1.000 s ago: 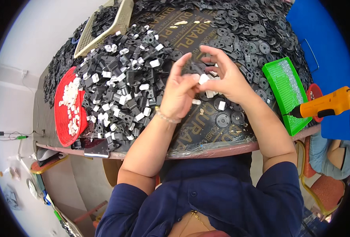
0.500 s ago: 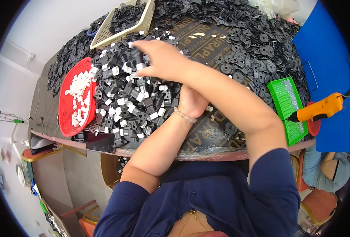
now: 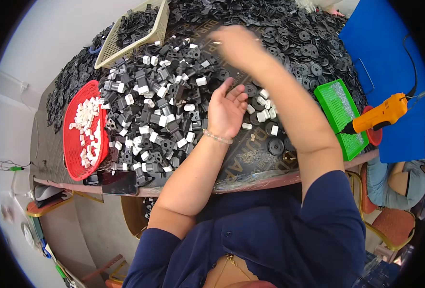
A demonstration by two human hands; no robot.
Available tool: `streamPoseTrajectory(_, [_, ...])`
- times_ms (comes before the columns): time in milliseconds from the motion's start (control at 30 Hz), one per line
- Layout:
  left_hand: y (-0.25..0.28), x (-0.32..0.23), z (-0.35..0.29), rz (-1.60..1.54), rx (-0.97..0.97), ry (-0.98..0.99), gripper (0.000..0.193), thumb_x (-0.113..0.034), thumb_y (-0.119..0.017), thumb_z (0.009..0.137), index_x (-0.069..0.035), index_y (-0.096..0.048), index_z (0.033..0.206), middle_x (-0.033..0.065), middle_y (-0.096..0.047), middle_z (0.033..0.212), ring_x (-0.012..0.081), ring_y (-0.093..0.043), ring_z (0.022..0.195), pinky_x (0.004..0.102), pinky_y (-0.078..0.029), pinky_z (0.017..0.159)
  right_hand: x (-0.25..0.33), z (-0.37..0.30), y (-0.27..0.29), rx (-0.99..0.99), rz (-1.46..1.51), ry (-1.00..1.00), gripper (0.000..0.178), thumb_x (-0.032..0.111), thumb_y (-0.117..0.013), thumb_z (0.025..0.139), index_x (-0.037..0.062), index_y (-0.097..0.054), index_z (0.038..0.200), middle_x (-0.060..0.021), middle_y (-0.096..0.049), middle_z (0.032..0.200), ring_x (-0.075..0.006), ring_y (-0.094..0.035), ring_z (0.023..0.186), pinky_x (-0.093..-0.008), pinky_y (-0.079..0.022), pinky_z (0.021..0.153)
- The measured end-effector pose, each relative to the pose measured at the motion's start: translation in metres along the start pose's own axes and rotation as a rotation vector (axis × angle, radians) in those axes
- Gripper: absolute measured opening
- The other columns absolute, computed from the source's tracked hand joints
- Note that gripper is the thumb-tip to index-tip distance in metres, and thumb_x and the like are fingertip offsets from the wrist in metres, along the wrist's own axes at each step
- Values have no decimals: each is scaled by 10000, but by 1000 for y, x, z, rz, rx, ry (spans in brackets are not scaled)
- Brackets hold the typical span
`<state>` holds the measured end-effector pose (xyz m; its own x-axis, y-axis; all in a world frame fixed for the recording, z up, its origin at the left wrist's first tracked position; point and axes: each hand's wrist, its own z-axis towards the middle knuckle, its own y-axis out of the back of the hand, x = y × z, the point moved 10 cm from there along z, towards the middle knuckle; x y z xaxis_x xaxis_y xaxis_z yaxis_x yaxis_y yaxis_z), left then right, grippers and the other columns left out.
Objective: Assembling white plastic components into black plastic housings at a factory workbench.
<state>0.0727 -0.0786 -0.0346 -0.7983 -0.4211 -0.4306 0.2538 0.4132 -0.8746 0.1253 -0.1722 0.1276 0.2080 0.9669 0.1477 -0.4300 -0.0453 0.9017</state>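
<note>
My left hand [image 3: 227, 109] rests palm up at the right edge of a heap of black plastic parts with white caps [image 3: 162, 103]. Its fingers are loosely curled and apart, and nothing shows in the palm. Close to its fingertips lies a small group of white plastic pieces [image 3: 264, 114], some beside round black parts. My right hand [image 3: 240, 47] is farther off, above the table between the heap and the black discs [image 3: 308, 50]. Motion blurs its fingers, so whether it holds anything is not visible.
A red basket [image 3: 68, 139] with white pieces stands left, a cream basket [image 3: 108, 55] of black parts behind. At right are a green tray [image 3: 349, 139] of small metal parts, an orange electric screwdriver [image 3: 383, 115] and a blue panel [image 3: 395, 62]. A phone [image 3: 119, 184] lies at the front edge.
My right hand has swung away from the capped parts toward the right and far side. My left hand, formerly partly behind the right forearm, now shows its palm. The whole view has shifted slightly.
</note>
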Motion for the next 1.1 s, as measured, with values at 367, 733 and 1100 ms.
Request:
streamPoseTrajectory(367, [-82, 1, -46, 1769, 285, -894, 307, -163, -729, 775, -100, -682, 1072, 100, -614, 1105, 327, -532, 1084, 425, -417, 958, -186, -164, 14, -70, -185, -450, 225, 138, -722, 813, 53, -635, 1003, -182, -630, 1044, -364, -668, 897, -474, -543, 798])
streamPoseTrajectory(733, [-77, 7, -41, 1867, 245, -764, 280, -240, -765, 787, -87, -672, 1002, 85, -605, 1027, 294, -541, 1008, 402, -426, 911, -184, -183, 56, -371, 300, -415, 198, 201, -750, 824, 42, -683, 921, -71, -658, 822, -199, -624, 708, -335, -497, 675])
streamPoseTrajectory(1100, [-71, -10, -32, 1697, 154, -759, 187, -175, -701, 843, -63, -693, 992, 101, -632, 1065, 288, -558, 1047, 383, -425, 947, -158, -156, -1, -82, -199, -295, 249, 259, -772, 788, 80, -728, 955, -95, -640, 984, -309, -607, 974, -412, -504, 868])
